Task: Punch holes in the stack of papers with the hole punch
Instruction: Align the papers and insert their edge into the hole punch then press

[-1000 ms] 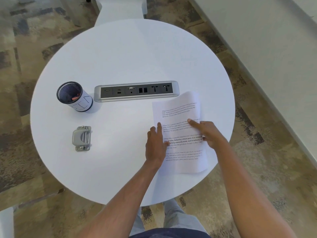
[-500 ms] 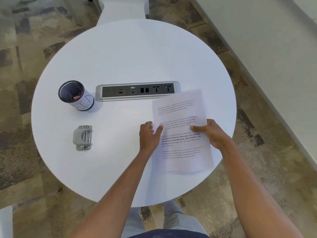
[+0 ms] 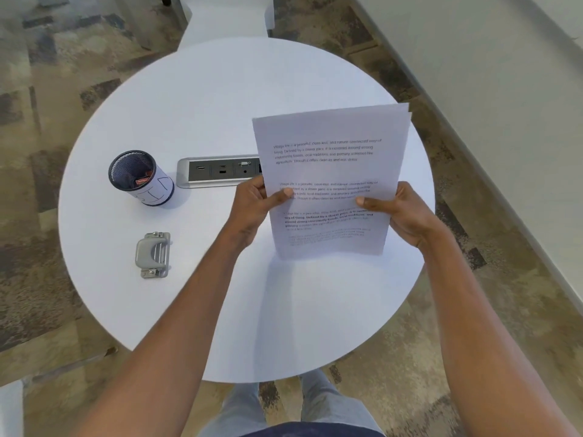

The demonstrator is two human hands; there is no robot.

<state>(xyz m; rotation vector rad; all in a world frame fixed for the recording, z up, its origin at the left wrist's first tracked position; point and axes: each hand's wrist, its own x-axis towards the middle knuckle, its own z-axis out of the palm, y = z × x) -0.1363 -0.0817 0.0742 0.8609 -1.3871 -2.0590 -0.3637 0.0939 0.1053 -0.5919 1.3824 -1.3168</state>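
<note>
A stack of printed white papers (image 3: pixel 331 171) stands nearly upright above the round white table (image 3: pixel 220 99), its lower edge close to the tabletop. My left hand (image 3: pixel 252 206) grips the stack's left edge with the thumb on the front. Gripping the right edge in the same way is my right hand (image 3: pixel 403 212). The grey metal hole punch (image 3: pixel 153 254) lies flat on the table's left side, well apart from both hands.
A mesh pen cup (image 3: pixel 138 178) with a white wrap stands at the left, behind the punch. A silver power-socket strip (image 3: pixel 214 172) is set into the table's middle, partly hidden by the papers. Patterned carpet surrounds the table; a white wall runs along the right.
The papers lay flat on the table under my fingers. Both hands have since taken hold of the side edges and lifted the stack upright.
</note>
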